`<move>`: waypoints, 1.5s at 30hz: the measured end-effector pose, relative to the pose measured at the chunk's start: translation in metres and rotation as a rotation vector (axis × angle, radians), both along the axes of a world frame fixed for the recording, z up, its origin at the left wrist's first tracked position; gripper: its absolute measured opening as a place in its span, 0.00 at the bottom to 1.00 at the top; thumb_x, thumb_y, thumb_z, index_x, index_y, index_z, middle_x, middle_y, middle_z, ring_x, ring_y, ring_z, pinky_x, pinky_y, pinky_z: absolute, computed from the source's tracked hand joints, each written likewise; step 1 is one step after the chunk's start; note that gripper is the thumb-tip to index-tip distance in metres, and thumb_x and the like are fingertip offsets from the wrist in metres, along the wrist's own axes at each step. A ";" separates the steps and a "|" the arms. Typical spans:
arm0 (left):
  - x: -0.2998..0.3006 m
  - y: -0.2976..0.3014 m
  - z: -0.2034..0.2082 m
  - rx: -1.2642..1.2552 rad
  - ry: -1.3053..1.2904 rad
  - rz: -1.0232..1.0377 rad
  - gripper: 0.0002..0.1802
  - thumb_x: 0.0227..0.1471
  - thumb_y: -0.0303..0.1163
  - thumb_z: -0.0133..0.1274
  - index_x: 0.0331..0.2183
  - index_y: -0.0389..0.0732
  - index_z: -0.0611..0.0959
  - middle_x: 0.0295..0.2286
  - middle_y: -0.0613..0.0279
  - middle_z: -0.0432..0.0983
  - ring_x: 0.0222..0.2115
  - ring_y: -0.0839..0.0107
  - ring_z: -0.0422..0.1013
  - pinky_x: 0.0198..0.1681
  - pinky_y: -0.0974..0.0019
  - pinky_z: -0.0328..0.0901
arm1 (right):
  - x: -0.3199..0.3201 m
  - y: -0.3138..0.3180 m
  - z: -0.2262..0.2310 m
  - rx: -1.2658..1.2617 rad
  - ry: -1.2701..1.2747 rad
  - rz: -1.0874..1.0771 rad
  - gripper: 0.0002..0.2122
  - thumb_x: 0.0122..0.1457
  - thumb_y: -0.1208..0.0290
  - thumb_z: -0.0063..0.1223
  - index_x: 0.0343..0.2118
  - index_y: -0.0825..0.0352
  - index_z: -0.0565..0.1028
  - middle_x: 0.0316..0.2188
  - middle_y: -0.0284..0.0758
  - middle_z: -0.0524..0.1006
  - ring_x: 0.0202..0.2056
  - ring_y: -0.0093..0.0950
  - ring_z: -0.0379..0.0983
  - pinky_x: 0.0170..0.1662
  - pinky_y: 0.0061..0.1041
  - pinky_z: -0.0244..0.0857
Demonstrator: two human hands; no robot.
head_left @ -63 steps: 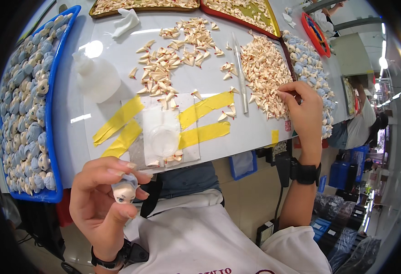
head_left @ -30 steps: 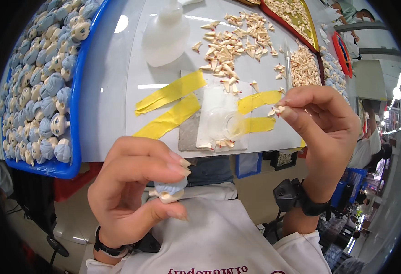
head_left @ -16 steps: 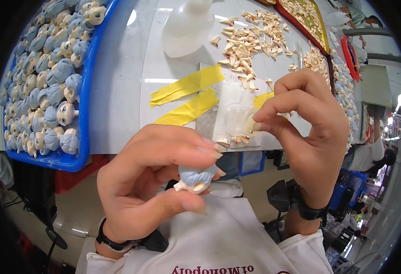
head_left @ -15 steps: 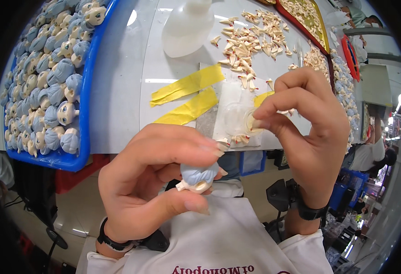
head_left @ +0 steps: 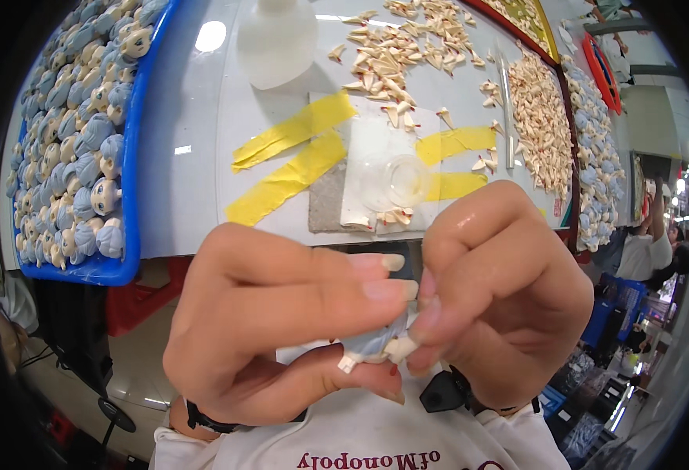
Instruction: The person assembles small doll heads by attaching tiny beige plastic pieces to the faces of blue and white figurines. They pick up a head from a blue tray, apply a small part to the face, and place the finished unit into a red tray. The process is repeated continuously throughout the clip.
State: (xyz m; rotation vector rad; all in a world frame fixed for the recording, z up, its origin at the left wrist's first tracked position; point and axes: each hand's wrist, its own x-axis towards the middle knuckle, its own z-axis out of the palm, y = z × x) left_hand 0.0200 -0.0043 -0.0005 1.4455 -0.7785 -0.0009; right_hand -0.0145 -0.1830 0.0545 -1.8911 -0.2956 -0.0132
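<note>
My left hand (head_left: 282,321) pinches a small doll head (head_left: 372,345) with light blue hair between thumb and fingers, in front of my chest. My right hand (head_left: 509,298) meets it there, its thumb and fingertips closed on a small cream pointed piece (head_left: 401,348) that touches the head's side. Fingers cover much of both parts. Beyond the hands, a clear round dish (head_left: 399,182) sits on white paper, with a few cream pieces (head_left: 395,217) at its near side.
A blue tray (head_left: 134,157) full of doll heads stands at left. A translucent bottle (head_left: 276,43) and a heap of cream red-tipped pieces (head_left: 384,66) lie farther back. Yellow tape strips (head_left: 290,168) hold down the paper. More pieces (head_left: 540,125) and blue-haired heads (head_left: 593,157) fill the right side.
My right hand has come from the clear dish down to the doll head, bringing a cream piece against it. My left hand still grips the head, now turned and more covered.
</note>
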 end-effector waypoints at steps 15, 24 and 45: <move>-0.008 -0.016 0.018 0.218 -0.172 0.108 0.24 0.33 0.37 0.65 0.33 0.34 0.76 0.28 0.53 0.69 0.26 0.66 0.69 0.27 0.70 0.65 | -0.004 -0.023 -0.006 0.052 -0.052 -0.005 0.14 0.43 0.80 0.61 0.32 0.65 0.68 0.28 0.36 0.68 0.27 0.21 0.64 0.30 0.19 0.59; -0.004 -0.021 0.024 0.498 -0.445 0.137 0.31 0.32 0.44 0.63 0.38 0.39 0.74 0.37 0.49 0.68 0.35 0.58 0.67 0.34 0.64 0.64 | -0.012 -0.041 0.009 0.218 0.409 -0.116 0.18 0.46 0.83 0.57 0.42 0.73 0.67 0.38 0.39 0.71 0.38 0.24 0.70 0.42 0.22 0.64; 0.122 0.152 -0.004 1.114 -0.224 0.712 0.28 0.58 0.46 0.35 0.56 0.44 0.59 0.56 0.57 0.53 0.58 0.59 0.48 0.57 0.58 0.48 | 0.003 -0.184 -0.020 -0.742 -0.171 -0.703 0.12 0.46 0.83 0.49 0.36 0.69 0.73 0.33 0.39 0.74 0.32 0.34 0.70 0.36 0.27 0.65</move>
